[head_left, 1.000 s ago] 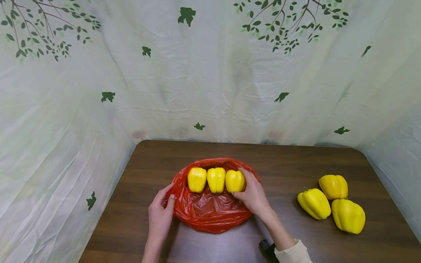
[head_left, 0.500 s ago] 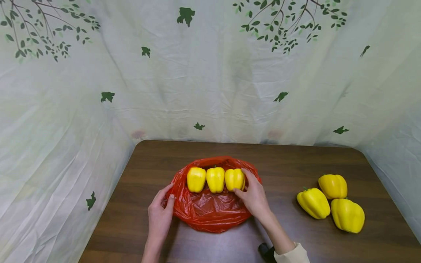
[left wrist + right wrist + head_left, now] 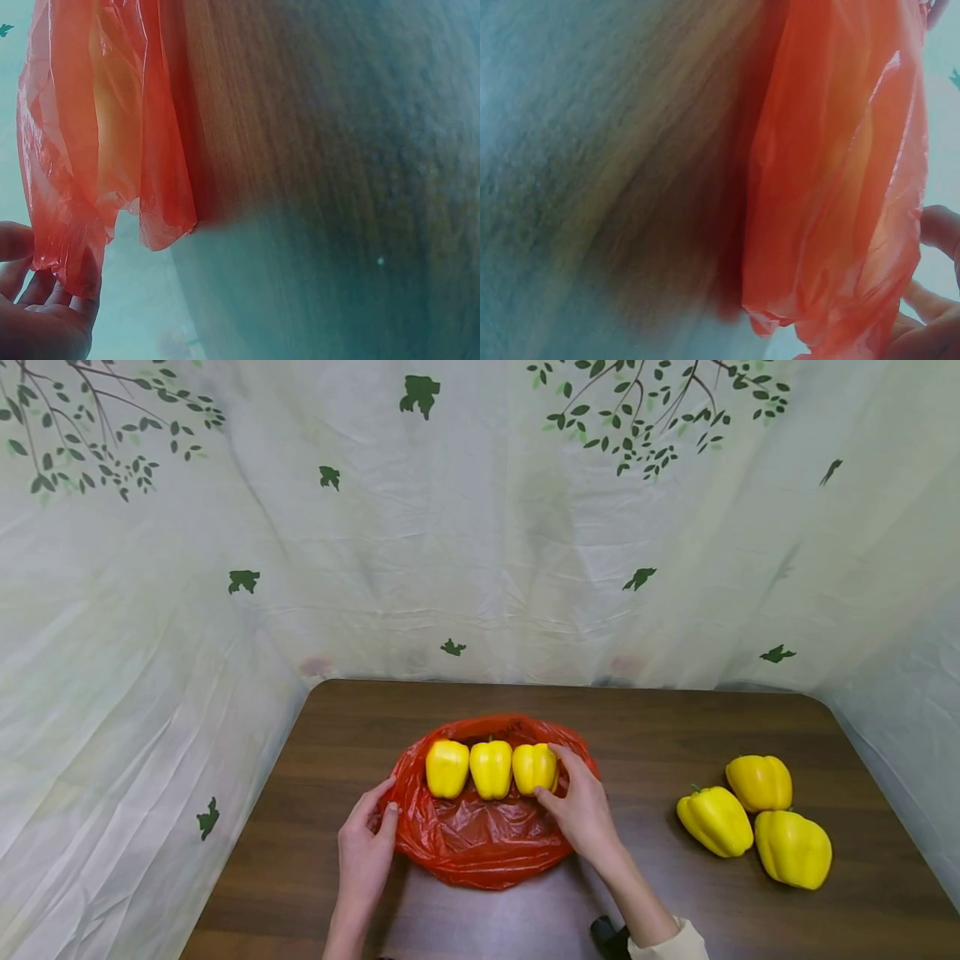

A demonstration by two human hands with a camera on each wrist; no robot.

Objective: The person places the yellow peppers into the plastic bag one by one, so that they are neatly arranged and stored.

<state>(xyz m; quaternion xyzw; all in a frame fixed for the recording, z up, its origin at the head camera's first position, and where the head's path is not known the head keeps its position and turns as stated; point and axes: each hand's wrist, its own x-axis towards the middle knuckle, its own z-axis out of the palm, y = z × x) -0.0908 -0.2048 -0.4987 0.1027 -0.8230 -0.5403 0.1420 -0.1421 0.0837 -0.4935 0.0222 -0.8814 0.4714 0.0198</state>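
A red plastic bag sits with its mouth spread wide near the middle of the table. Three yellow bell peppers stand in a row inside it: a left one, a middle one and a right one. My left hand grips the bag's left rim; in the left wrist view, its fingers curl around the gathered red film. My right hand reaches over the right rim, thumb and fingers around the right pepper's outer side. In the right wrist view, the bag partly hides that hand.
Three more yellow bell peppers lie grouped on the right of the brown wooden table. A dark object shows beneath my right forearm. A pale leaf-printed cloth hangs behind the table and at both sides.
My right hand has shifted very slightly at the right pepper, which has turned a little. The bag's right rim has moved slightly outward. My left hand has stayed in place.
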